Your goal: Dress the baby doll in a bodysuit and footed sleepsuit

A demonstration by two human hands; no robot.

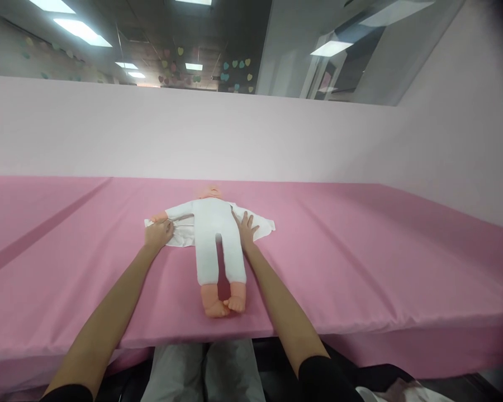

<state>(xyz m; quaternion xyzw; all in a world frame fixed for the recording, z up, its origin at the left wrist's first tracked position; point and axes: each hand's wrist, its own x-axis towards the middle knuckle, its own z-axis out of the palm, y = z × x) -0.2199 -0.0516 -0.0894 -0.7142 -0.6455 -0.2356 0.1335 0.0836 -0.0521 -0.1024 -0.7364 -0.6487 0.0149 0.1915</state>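
Pink sheet (331, 245) spreads across the frame's lower half to a white wall (193, 134). At centre, a doll (212, 223) lies lengthwise up the picture, feet (216, 310) near the sheet's front edge, between both forearms; a white shirt (182, 235) fans out to either side. Right hand (246, 231) lies nearer the doll's trunk, fingers spread over cloth; left hand (159, 231) curls farther out, at the doll's hand (160, 216) and the shirt's edge, though whether it clamps either I cannot tell. Bare sheet lies open left and right; the wall bounds the head end.
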